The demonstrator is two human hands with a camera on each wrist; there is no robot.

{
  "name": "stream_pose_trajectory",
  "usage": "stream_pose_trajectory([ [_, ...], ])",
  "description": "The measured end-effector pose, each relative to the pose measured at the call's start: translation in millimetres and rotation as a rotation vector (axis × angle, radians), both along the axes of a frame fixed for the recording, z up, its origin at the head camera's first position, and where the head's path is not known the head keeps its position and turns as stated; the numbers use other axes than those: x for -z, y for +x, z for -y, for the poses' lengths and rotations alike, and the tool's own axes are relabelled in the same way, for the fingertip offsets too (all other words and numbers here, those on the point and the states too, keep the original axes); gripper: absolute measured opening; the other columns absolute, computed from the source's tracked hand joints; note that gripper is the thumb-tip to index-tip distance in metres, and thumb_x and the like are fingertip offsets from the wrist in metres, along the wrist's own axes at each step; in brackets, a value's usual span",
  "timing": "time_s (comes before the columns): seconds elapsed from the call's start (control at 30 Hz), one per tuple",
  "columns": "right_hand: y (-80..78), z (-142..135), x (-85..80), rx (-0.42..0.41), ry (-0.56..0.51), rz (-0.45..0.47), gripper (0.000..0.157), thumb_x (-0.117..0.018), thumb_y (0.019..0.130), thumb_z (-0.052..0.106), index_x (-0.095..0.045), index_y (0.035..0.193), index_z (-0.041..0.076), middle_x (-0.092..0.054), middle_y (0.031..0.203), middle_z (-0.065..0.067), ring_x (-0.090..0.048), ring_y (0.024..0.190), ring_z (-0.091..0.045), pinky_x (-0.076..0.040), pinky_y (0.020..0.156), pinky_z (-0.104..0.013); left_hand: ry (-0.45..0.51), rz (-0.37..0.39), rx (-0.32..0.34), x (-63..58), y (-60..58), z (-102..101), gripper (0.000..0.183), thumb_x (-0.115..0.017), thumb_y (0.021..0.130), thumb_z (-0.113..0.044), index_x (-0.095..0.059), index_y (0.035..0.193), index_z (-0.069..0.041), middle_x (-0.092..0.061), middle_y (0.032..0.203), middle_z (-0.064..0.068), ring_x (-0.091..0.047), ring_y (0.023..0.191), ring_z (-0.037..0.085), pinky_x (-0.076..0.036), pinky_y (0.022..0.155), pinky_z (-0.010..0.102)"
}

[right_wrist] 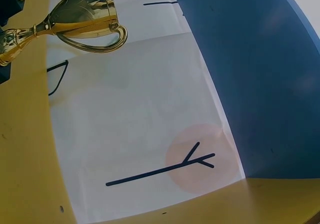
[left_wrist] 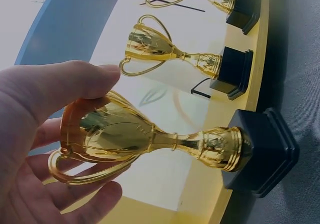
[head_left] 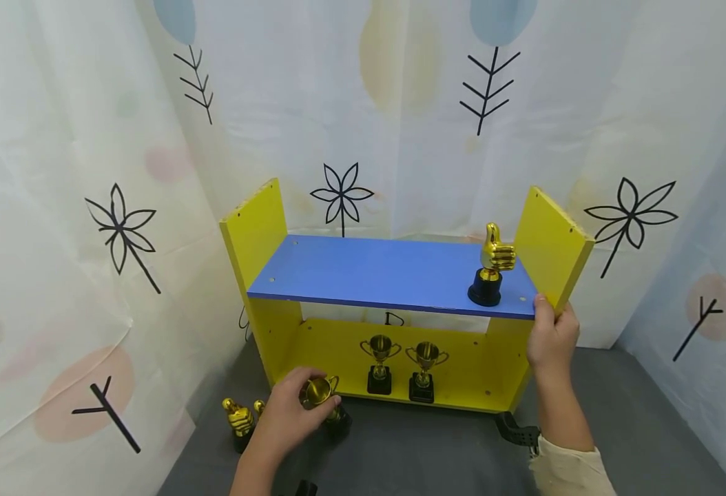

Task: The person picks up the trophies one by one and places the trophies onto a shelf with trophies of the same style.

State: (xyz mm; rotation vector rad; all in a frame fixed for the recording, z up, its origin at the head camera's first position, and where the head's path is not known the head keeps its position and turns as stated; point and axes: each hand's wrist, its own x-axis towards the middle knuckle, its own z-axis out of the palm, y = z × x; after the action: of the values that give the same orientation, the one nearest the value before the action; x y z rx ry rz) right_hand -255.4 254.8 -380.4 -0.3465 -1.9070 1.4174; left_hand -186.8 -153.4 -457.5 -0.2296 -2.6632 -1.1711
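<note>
My left hand (head_left: 285, 413) holds a gold trophy cup (left_wrist: 120, 129) by its bowl, thumb on one side and fingers on the other. The cup's black base is just in front of the shelf unit's lower yellow board (head_left: 350, 382); whether it touches the grey surface I cannot tell. Two similar trophy cups, a left one (head_left: 379, 350) and a right one (head_left: 427, 356), stand upright on that board. At the unit's right, my right hand (head_left: 552, 337) grips the front edge of the yellow side panel (head_left: 552, 248), beside the blue shelf's corner.
A gold thumbs-up trophy (head_left: 492, 265) stands on the right part of the blue shelf (head_left: 375, 269). Another thumbs-up trophy (head_left: 237, 420) is left of my left hand, with one more partly hidden behind it. Patterned white curtains (head_left: 400, 138) hang behind and at both sides.
</note>
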Motion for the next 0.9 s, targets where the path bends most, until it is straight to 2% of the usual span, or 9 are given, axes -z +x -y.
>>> stream_pose_trajectory([
  [0.2, -0.6, -1, 2.2, -0.008, -0.004, 0.01, 0.039, -0.044, 0.111, 0.039, -0.063, 0.116, 0.005, -0.062, 0.102, -0.001, -0.056, 0.082, -0.006, -0.045, 0.07, -0.015, 0.024, -0.063, -0.009, 0.8, -1.9, -1, 0.037, -0.093, 0.084, -0.026, -0.074, 0.115, -0.025, -0.068, 0.104, -0.011, -0.062, 0.091, 0.008, -0.055, 0.074, 0.027],
  [0.4, 1.0, 0, 0.7, 0.003, 0.0, -0.01, 0.035, -0.046, 0.11, 0.038, -0.062, 0.106, 0.007, -0.056, 0.086, 0.011, -0.054, 0.077, -0.008, -0.043, 0.067, -0.02, 0.029, -0.109, -0.019, 2.9, -6.1, -2, 0.038, -0.093, 0.085, -0.023, -0.074, 0.118, -0.021, -0.071, 0.11, -0.006, -0.066, 0.097, 0.011, -0.059, 0.082, 0.035],
  [0.53, 1.4, 0, -0.3, 0.008, 0.011, -0.012, 0.036, -0.046, 0.11, 0.039, -0.062, 0.105, 0.007, -0.056, 0.084, 0.013, -0.054, 0.076, -0.007, -0.043, 0.066, -0.019, 0.034, -0.131, -0.03, 4.3, -8.6, -3, 0.038, -0.092, 0.085, -0.02, -0.074, 0.119, -0.02, -0.071, 0.113, -0.006, -0.067, 0.1, 0.011, -0.061, 0.087, 0.039],
  [0.67, 1.5, 1, -0.5, 0.012, 0.016, -0.011, 0.038, -0.045, 0.11, 0.038, -0.063, 0.109, 0.005, -0.058, 0.089, 0.008, -0.055, 0.077, -0.007, -0.043, 0.066, -0.018, 0.047, -0.165, -0.027, 5.6, -10.1, -4, 0.04, -0.092, 0.085, -0.019, -0.074, 0.121, -0.019, -0.071, 0.112, -0.006, -0.068, 0.1, 0.011, -0.061, 0.088, 0.04],
  [0.9, 2.3, 2, -0.5, 0.002, 0.009, -0.009, 0.041, -0.044, 0.11, 0.038, -0.063, 0.115, 0.001, -0.064, 0.103, -0.009, -0.055, 0.081, -0.006, -0.043, 0.07, -0.018, 0.063, -0.228, -0.027, 8.8, -15.0, -7, 0.043, -0.093, 0.083, -0.018, -0.073, 0.122, -0.021, -0.072, 0.115, -0.006, -0.07, 0.105, 0.015, -0.062, 0.089, 0.041],
])
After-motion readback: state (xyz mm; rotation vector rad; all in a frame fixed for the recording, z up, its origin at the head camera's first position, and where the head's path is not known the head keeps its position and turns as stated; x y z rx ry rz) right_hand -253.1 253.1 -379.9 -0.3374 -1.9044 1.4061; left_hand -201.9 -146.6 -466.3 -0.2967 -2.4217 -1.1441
